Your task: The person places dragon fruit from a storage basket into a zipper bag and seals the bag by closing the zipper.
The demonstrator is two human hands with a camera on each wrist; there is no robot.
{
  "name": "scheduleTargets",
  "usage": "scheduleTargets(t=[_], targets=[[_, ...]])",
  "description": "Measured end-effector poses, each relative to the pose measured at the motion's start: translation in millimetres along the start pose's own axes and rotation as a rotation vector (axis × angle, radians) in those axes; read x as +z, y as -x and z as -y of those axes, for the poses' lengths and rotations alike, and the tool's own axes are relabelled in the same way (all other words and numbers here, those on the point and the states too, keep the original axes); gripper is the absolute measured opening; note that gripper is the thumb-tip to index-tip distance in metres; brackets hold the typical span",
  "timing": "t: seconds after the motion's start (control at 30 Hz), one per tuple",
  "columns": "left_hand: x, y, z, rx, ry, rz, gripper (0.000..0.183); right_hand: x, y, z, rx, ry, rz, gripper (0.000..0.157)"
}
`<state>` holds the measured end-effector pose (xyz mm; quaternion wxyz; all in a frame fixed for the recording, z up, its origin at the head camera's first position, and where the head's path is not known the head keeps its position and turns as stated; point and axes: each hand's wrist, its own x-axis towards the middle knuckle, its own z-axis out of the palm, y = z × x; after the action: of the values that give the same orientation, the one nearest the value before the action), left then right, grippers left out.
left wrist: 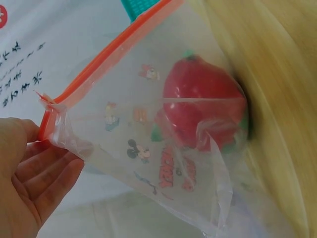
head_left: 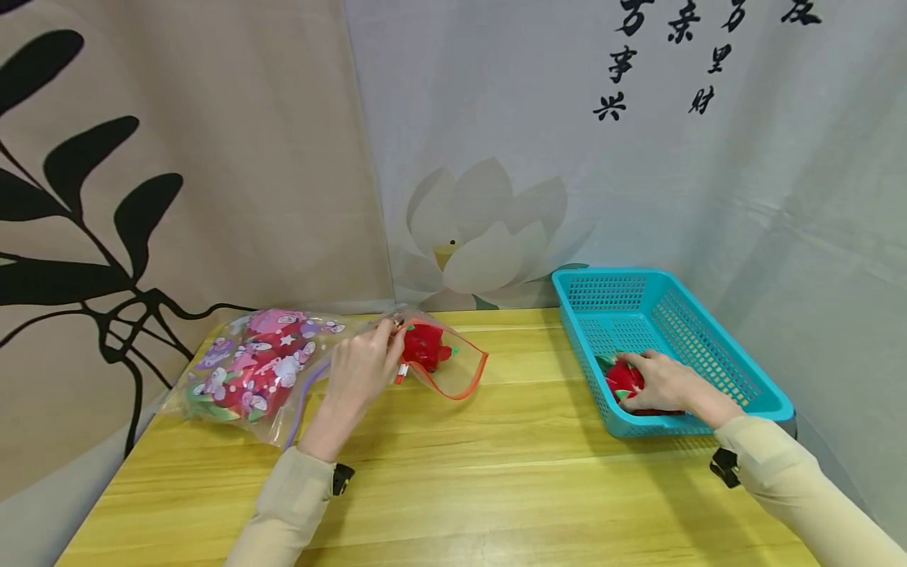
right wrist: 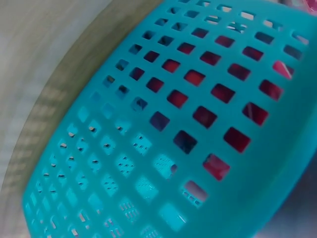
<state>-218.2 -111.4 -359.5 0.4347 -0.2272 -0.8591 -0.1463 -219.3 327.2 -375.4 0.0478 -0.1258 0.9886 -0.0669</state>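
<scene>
My left hand pinches the upper corner of a clear zip bag with an orange-red edge and cartoon prints. Inside that bag lies a glossy red dragon fruit with green tips, seen through the plastic in the left wrist view. Over at the right, my right hand reaches into a blue plastic basket, thumb and fingers round a red dragon fruit with green tips. In the right wrist view the basket's slotted wall hides this hand; red shows through its holes.
Left of the hands lies a filled clear bag with pink and purple cartoon prints and a purple zip edge. Everything stands on a yellow wood-grain table. A printed curtain hangs behind it.
</scene>
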Motion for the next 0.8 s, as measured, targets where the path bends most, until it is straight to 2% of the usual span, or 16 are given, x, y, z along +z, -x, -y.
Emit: scheduleTargets(t=[0.43,0.8], targets=[[-1.3,-0.1,-0.4,-0.005,-0.008,0.002,0.017,-2.4,3.1,-4.3,0.014,0.006,-0.053,0.074],[-1.4,-0.7,-0.6,-0.005,-0.003,-0.001,0.016,-10.6,3.9,-7.1,0.018,0.055,-0.143,0.081]])
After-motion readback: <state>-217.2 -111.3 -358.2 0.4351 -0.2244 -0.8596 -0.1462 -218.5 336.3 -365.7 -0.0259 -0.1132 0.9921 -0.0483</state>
